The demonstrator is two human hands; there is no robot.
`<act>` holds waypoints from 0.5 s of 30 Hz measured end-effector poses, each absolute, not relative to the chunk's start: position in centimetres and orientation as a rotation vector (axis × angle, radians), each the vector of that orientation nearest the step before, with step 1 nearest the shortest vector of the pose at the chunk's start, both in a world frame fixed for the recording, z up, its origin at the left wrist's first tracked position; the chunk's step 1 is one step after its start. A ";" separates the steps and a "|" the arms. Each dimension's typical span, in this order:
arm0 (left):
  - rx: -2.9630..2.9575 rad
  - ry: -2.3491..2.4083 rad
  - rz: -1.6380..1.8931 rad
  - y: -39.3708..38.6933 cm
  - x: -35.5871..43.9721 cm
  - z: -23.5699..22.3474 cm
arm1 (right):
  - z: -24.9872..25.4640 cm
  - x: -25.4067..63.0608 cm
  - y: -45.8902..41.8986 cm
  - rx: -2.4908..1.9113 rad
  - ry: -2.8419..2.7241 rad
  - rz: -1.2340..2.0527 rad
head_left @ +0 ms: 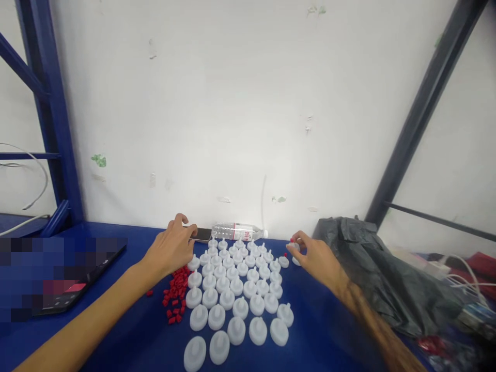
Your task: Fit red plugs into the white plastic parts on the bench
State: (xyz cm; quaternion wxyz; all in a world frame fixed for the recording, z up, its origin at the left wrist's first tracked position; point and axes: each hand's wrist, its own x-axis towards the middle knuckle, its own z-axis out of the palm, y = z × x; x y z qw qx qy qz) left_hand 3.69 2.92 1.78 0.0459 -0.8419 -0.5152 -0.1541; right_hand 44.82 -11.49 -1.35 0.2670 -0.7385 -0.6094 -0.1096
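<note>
Between thumb and fingers, my right hand (318, 258) pinches a white round cap with a spout (293, 246), and a red tip shows on top. Beside that hand stands another white cap carrying a red plug (283, 261). My left hand (173, 248) is over the left edge of the white caps, its fingers bent and apart; nothing shows in them, though the palm side is hidden. Many white caps (227, 298) stand spout-up in rough rows on the blue table (155, 341). Small red plugs (176, 294) lie heaped below my left hand.
A dark phone (202, 235) and a clear plastic bottle (236, 231) lie along the white wall. A grey plastic bag (364, 263) is heaped at right, near my right forearm. A black flat device (85, 281) sits at left. Blue rack posts (58, 103) flank the table.
</note>
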 end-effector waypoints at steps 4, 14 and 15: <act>-2.592 -1.715 -0.253 3.4 2.7 2.3 | -1.4 45.3 -11.2 -2.059 -1.694 -0.213; -2.690 -1.760 -0.092 3.2 2.0 3.4 | -2.8 45.2 -11.9 -2.107 -1.795 -0.077; -2.693 -1.764 -0.072 3.2 2.0 3.4 | -2.7 45.1 -12.1 -2.080 -1.808 -0.089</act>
